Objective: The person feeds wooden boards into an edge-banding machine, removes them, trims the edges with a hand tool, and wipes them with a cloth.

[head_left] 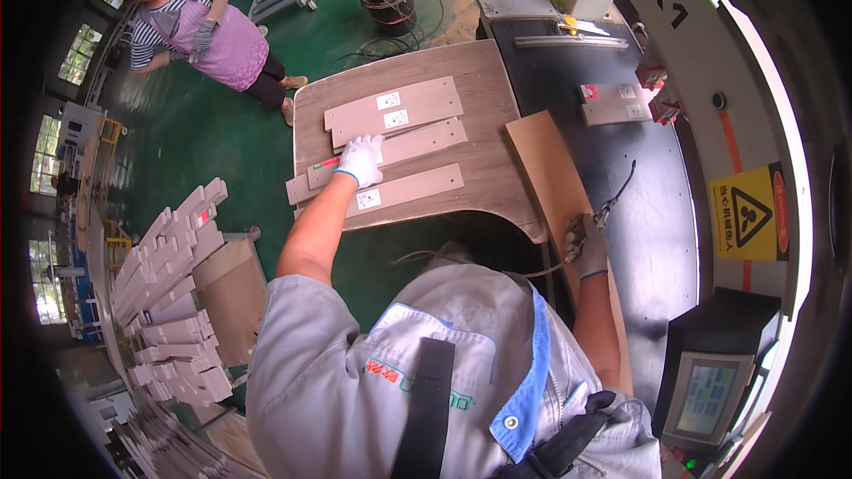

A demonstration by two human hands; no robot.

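Observation:
My left hand (362,161), in a white glove with a blue cuff, is closed over a narrow wood-grain board (424,139) in the middle of the table. Beside it lie a wider board (435,105) with white labels and, nearer me, another labelled strip (417,182). A red and green sticker shows by my wrist. To the right, my right hand (587,247), in a greyish glove, is wrapped round a thin dark tool (611,204) resembling an air blow gun, with a hose trailing left. That hand is over a long brown panel (552,164); its fingertips are partly hidden.
The table (497,160) has a curved near edge. At right stand a machine bed (652,204) holding two short boards (612,105), and a control screen (708,395). Board stacks (173,257) stand left. A person (204,27) stands far left, near a bucket (388,9).

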